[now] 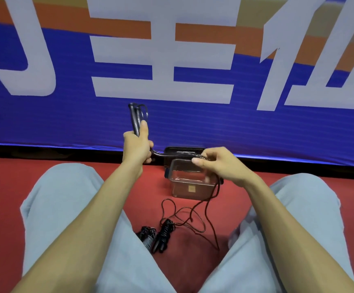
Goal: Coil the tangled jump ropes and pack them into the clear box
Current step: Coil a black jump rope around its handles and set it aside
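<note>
Where the clear box [191,190] stands on the red floor [6,187] between the person's legs [66,208], its top is seen uncovered. A dark lid-like piece [183,149] is noted just behind it, at the foot of the blue banner [172,123]. Above and to the left of the box, the left hand [137,144] is closed round two dark handles [134,117], which are held upright with the thumb laid along them. Above the box's far right corner, the right hand [220,163] is held with thumb and fingers pinched on the jump rope [178,154], several strands of which are drawn taut between the two hands over the box's far rim. From the right hand a loose length of cord [188,216] is let down past the box's right wall and lies in open loops on the floor in front of the box. Nearer the person than those loops, a second set of handles [161,235] is recorded lying with a small bundle of cord. Bare floor is left on either side of the box, out to the grey-clad legs. Behind the box the view is closed by the banner, which is marked with large white characters and an orange band higher up.
</note>
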